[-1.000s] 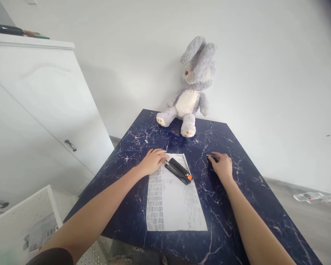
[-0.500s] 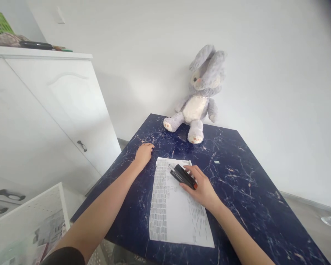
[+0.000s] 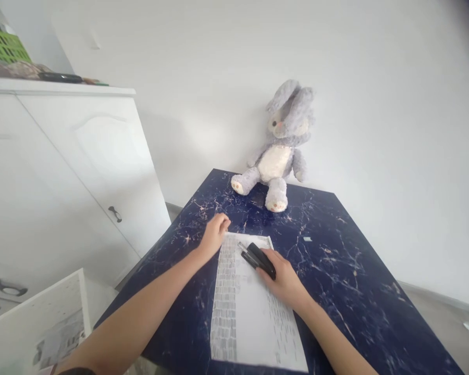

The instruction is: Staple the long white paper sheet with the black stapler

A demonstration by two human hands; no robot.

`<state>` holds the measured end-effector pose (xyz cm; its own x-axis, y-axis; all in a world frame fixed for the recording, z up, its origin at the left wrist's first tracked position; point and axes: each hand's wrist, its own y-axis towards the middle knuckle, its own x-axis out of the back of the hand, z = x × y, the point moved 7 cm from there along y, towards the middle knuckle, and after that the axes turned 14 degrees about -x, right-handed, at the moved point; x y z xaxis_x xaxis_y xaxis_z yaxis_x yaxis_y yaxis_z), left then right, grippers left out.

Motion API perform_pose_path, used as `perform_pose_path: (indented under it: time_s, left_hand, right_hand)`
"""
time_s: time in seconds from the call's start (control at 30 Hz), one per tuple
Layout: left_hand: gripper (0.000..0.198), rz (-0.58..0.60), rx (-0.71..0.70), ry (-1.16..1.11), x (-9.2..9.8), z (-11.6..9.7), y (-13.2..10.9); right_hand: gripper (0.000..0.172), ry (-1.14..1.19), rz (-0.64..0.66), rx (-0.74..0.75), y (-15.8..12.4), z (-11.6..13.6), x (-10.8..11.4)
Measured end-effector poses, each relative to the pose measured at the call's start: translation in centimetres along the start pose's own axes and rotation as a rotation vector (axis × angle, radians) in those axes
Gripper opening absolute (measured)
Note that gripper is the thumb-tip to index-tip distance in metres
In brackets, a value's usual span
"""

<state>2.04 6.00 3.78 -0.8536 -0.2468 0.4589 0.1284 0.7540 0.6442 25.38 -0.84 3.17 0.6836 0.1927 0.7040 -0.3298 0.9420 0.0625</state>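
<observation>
A printed paper sheet (image 3: 246,307) lies on the dark blue marbled table (image 3: 336,271). On its upper part rests a black stapler (image 3: 258,258). My right hand (image 3: 283,278) is closed round the stapler's rear end. My left hand (image 3: 214,234) sits at the sheet's top left corner, fingers curled together, touching the paper's edge; what it pinches, if anything, is too small to see.
A grey plush rabbit (image 3: 279,146) sits at the table's far edge against the white wall. A small pale scrap (image 3: 307,239) lies right of the paper. A white cabinet (image 3: 74,172) stands at the left, a white box (image 3: 39,323) below it.
My right hand left the table's right side and took hold of the stapler. My left hand went off the paper to the table, then returned to the sheet's corner. The head tilted.
</observation>
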Motion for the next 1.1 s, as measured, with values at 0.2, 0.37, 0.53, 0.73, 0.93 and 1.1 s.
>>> perform_pose_path:
  time_s: [0.2, 0.37, 0.53, 0.73, 0.93, 1.1]
  left_hand:
    - [0.035, 0.211, -0.124, -0.152, -2.4, -3.9, -0.9]
    - [0.035, 0.329, -0.151, -0.122, -2.9, -4.2, -1.2]
    - [0.021, 0.355, -0.19, -0.081, -2.8, -3.4, -0.8]
    - [0.011, 0.401, -0.207, -0.153, -3.1, -3.7, -0.8]
    - [0.012, 0.503, -0.244, -0.165, -3.9, -4.1, -1.3]
    - [0.013, 0.502, -0.245, -0.196, -4.2, -4.0, -1.3]
  right_hand:
    - [0.039, 0.002, -0.02, 0.03, 0.2, -0.1, -0.2]
    - [0.04, -0.019, -0.015, 0.019, 0.1, -0.4, -0.4]
    - [0.037, -0.02, -0.005, 0.028, 0.1, -0.6, -0.4]
    - [0.037, -0.038, -0.003, 0.039, 0.1, -0.8, -0.3]
    - [0.037, -0.039, -0.001, 0.035, 0.1, -0.9, -0.4]
    - [0.036, -0.047, 0.0, 0.033, 0.1, -1.0, -0.5]
